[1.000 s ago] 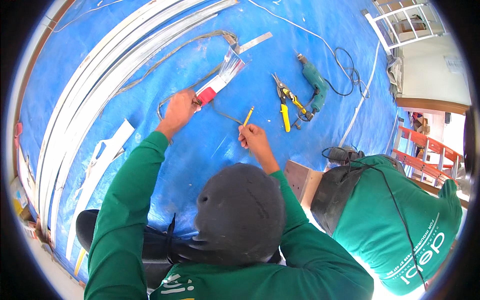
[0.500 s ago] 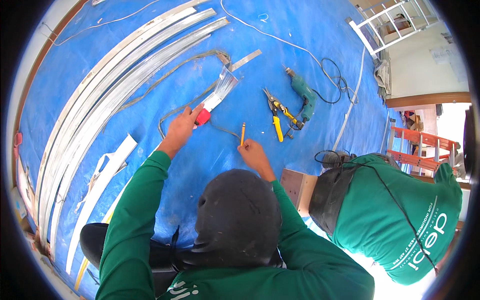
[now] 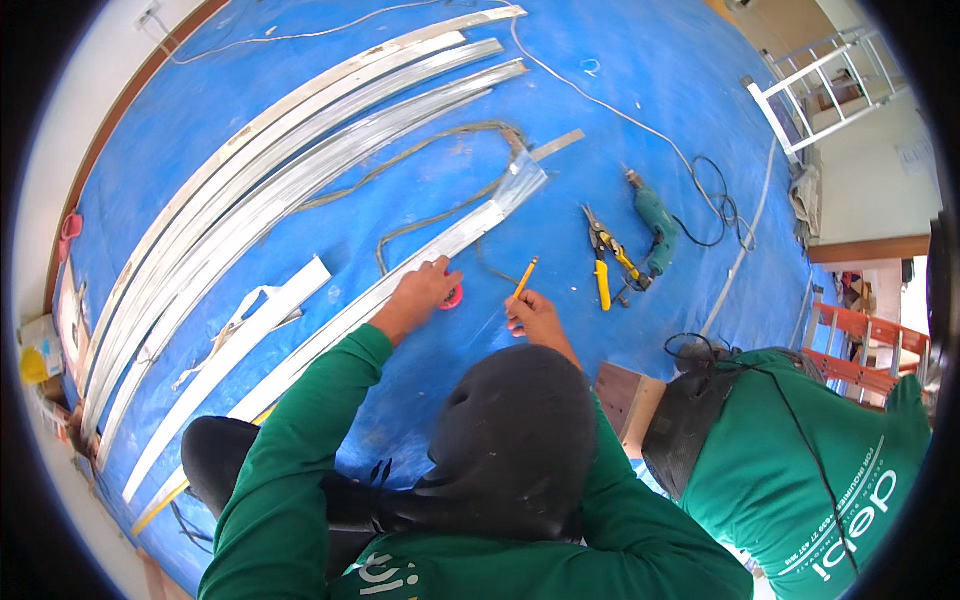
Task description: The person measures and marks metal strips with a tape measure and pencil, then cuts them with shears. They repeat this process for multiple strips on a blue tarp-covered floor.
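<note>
My left hand (image 3: 415, 302) is closed over a red tape measure (image 3: 454, 297), which shows past its fingers at the edge of a long metal channel (image 3: 462, 233). A yellow tape blade (image 3: 160, 507) runs along the channel's near end. In my right hand (image 3: 540, 322) a yellow pencil (image 3: 526, 275) is pinched, pointing up and slightly right, apart from the channel. To the right on the blue sheet lie yellow-handled snips (image 3: 603, 270) and a green corded drill (image 3: 655, 228). A white strip (image 3: 235, 370) lies left of the channel.
Several long metal channels (image 3: 270, 165) lie curving along the left. A co-worker in green (image 3: 780, 450) is bent over at the right, beside a wooden block (image 3: 628, 405). A white ladder (image 3: 825, 90) and an orange ladder (image 3: 865, 345) stand farther right. Cords cross the blue sheet (image 3: 420, 390).
The view has shifted, so the scene sits farther right. My left hand has drawn back along the channel with the tape measure. The pencil in my right hand now leans more to the right.
</note>
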The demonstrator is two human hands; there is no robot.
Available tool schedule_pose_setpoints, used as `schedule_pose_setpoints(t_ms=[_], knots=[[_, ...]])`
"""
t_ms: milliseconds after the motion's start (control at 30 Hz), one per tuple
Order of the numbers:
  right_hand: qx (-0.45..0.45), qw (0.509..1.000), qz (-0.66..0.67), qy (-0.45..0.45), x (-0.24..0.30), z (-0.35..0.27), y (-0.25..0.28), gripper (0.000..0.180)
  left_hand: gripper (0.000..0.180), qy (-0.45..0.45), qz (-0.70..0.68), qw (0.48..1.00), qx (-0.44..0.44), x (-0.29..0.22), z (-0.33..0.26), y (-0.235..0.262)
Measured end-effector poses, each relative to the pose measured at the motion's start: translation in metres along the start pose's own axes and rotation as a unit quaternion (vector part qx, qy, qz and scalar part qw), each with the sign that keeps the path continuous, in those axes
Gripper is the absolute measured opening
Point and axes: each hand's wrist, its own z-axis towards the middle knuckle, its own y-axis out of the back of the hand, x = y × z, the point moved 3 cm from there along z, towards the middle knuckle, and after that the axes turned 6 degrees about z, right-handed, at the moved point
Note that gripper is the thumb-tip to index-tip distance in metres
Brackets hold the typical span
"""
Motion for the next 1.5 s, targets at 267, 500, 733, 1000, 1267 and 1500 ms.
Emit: schedule_pose_setpoints(t_ms=[267, 500, 733, 1000, 1267, 1500], knots=[[0.075, 0.980, 0.170, -0.068, 0.007, -0.010, -0.041, 0.014, 0.035, 0.013, 0.072, 0.997, 0.013, -0.008, -0.048, -0.014], [0.090, 0.942, 0.324, -0.022, 0.038, -0.014, -0.062, 0.013, 0.033, 0.006, 0.059, 0.998, -0.023, -0.006, -0.089, -0.021], [0.117, 0.943, 0.310, -0.016, 0.058, -0.019, -0.072, 0.015, 0.030, -0.115, 0.146, 0.981, -0.054, -0.001, -0.135, -0.014], [0.041, 0.986, 0.154, -0.040, 0.031, -0.005, -0.052, 0.018, 0.040, -0.164, 0.136, 0.965, 0.153, 0.039, -0.187, -0.007], [-0.136, 0.957, -0.231, 0.114, -0.004, 0.020, -0.003, 0.026, 0.043, -0.081, 0.110, 0.981, 0.140, 0.044, -0.215, -0.021], [-0.086, 0.889, -0.426, 0.143, 0.034, 0.034, 0.089, 0.043, 0.054, -0.078, 0.096, 0.966, 0.229, 0.050, -0.231, -0.014]])
